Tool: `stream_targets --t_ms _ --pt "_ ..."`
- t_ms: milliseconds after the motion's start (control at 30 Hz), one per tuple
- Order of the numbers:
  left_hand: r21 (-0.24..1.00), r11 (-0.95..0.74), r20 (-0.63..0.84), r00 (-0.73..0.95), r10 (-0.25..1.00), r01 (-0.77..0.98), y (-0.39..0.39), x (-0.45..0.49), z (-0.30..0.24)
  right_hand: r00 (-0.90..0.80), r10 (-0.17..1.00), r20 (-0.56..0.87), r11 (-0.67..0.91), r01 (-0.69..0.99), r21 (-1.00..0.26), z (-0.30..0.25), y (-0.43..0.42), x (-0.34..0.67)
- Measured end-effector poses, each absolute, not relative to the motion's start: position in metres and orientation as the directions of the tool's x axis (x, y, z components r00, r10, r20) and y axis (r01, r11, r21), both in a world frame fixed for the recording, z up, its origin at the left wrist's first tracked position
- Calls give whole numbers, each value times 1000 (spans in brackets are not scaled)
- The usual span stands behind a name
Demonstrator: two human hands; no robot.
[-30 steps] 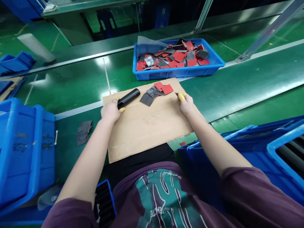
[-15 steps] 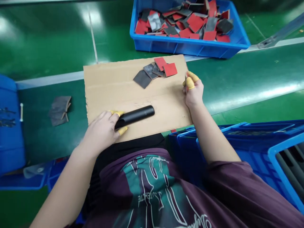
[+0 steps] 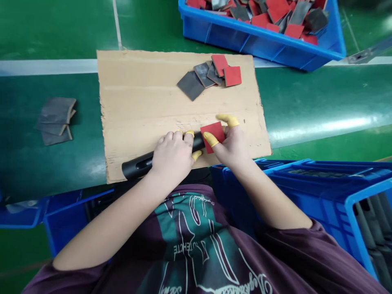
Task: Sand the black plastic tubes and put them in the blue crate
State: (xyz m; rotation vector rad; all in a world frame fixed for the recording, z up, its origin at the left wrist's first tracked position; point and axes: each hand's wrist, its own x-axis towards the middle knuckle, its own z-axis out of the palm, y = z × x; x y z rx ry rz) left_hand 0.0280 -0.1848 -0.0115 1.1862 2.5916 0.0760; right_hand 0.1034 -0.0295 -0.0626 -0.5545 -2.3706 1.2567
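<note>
My left hand (image 3: 173,157) is wrapped round a black tube (image 3: 137,166) that lies on a sheet of cardboard (image 3: 137,102); the tube's slotted end sticks out to the left. My right hand (image 3: 232,145) pinches a red square pad (image 3: 213,135) at the tube's right end. Yellow finger cots cover several fingertips of both hands. A small pile of grey and red pads (image 3: 211,74) lies at the far side of the cardboard.
A blue bin (image 3: 260,38) full of red and grey pads stands beyond the cardboard. A stack of grey pads (image 3: 56,120) lies on the green belt to the left. Blue crates (image 3: 330,179) stand at my right and lower left.
My left hand has slid the tube toward me and shifted its grip along it. My right hand has come in from the cardboard's right edge, now holding a red pad at the tube.
</note>
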Motion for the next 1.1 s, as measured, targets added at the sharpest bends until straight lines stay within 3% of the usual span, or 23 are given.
stream_targets --t_ms 200,367,533,667,767,933,1100 --pt "179 654 -123 -643 756 735 -183 41 -27 -834 509 214 677 234 -698 -58 -28 114" --pt "165 658 -67 -658 750 734 -184 45 -34 -872 447 198 696 200 -690 -59 -40 122" --pt "171 668 -63 -669 741 724 -184 46 -36 -841 503 197 657 224 -720 -69 -35 119" --pt "184 668 -40 -674 738 721 -184 48 -38 -880 404 248 661 94 -744 -62 -22 120" --pt "183 670 -47 -674 737 720 -184 48 -38 -909 365 202 670 106 -735 -50 -19 122" --pt "198 680 -106 -674 731 706 -185 48 -35 -888 454 73 640 268 -721 -39 -28 119" --pt "210 687 -125 -678 725 696 -185 48 -35 -876 481 46 613 298 -731 -41 -30 115"
